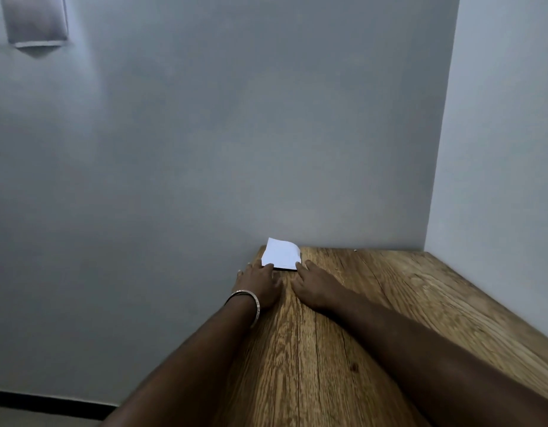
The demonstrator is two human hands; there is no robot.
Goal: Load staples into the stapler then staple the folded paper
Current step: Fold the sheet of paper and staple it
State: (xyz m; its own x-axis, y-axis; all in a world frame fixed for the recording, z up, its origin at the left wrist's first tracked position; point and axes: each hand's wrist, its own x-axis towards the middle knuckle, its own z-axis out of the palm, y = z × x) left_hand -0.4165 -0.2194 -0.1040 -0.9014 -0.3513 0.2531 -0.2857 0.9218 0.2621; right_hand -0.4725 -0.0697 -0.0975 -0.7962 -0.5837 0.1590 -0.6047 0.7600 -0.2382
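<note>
I see my left hand [260, 283] and right hand [312, 286], fingers spread flat, touching the folded white paper [281, 253] mid-frame on the wood-grain bench [389, 303]; no stapler visible, so stapling looks undone.

- Left hand [260, 285]: palm down, fingers spread flat, arm stretched forward, a bangle [249, 303] round the wrist.
- Right hand [315, 286]: palm down just beside the left hand, fingers extended forward, forearm reaching straight out.
- Neither hand closes a grip.
</note>
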